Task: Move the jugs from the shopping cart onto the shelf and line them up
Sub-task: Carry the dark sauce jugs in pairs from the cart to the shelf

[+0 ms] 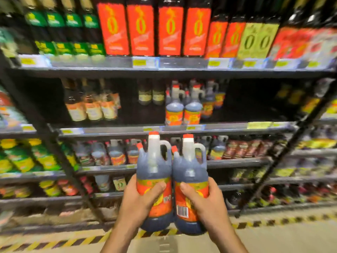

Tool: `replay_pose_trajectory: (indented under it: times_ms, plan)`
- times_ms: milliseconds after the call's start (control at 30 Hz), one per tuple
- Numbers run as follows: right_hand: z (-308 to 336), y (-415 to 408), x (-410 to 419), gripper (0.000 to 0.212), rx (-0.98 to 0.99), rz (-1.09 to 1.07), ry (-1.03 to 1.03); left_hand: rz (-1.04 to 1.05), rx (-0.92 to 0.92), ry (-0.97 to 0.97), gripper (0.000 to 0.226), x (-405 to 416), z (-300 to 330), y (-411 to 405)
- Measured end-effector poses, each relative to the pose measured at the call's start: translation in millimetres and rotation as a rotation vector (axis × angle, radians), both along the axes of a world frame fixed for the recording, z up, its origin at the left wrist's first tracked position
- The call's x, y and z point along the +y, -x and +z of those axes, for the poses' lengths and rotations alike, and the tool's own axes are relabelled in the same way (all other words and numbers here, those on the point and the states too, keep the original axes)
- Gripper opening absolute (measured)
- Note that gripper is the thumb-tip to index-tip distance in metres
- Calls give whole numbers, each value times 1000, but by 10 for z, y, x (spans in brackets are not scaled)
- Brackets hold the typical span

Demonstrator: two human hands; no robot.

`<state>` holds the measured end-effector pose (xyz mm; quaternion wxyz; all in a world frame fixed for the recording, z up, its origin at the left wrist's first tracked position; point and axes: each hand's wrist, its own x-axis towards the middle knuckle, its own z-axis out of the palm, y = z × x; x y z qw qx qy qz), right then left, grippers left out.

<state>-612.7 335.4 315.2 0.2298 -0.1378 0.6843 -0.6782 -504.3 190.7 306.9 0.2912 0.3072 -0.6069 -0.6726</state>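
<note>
Two jugs fill the centre of my head view, held upright side by side and touching along their flanks, in front of the shelving and above the floor. Left jug (154,179): translucent plastic with dark liquid to the shoulder, a pale neck, red cap, moulded loop handle on its right side and a small second red-capped spout on its left; a red-orange label with yellow graphics wraps the lower body. Right jug (190,181): same form and label, with a white barcode patch low on the label facing me.

Left hand (139,199): forearm rising from the bottom edge, palm against the outer left side of its jug, thumb laid across the front of the label; the grip is clamped round the left jug. Right hand (204,201): mirrored, palm on the outer right side, thumb across the label front; its grip is clamped round the right jug.

Background, blurred: shelf (228,127) at middle height carrying matching shelf jugs (183,110) in rows just above the held pair; red cartons (155,30) on the tier above; hazard tape (273,222), yellow and black, along the floor at the shelving's foot.
</note>
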Motion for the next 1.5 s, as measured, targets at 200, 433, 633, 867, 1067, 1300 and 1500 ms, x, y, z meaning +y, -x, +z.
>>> replay_pose_trajectory:
  times_ms: [200, 433, 633, 867, 1067, 1300, 1500]
  plan:
    - [-64, 370, 325, 75, -22, -79, 19, -167, -16, 13, 84, 162, -24, 529]
    - [-127, 1166, 458, 89, 48, -46, -20, -243, 18, 33, 76, 198, 44, 1384]
    - [-71, 2164, 379, 88, 116, -73, -12, -246, 85, 22, 88, 120, 32, 2366]
    - [114, 3184, 235, 74, 306, -54, 24, -220, 138, 135, 94, -22, 112, 3434]
    - [154, 3851, 246, 91, 447, -57, 9, -183, 122, 301, 92, -100, 170, 4031]
    - [192, 4512, 254, 82, 568, -14, 60, -94, 71, 488, 93, -67, 213, 4541]
    - [146, 5139, 229, 86, 643, 80, 97, 35, -81, 527, 65, -115, 164, 5062]
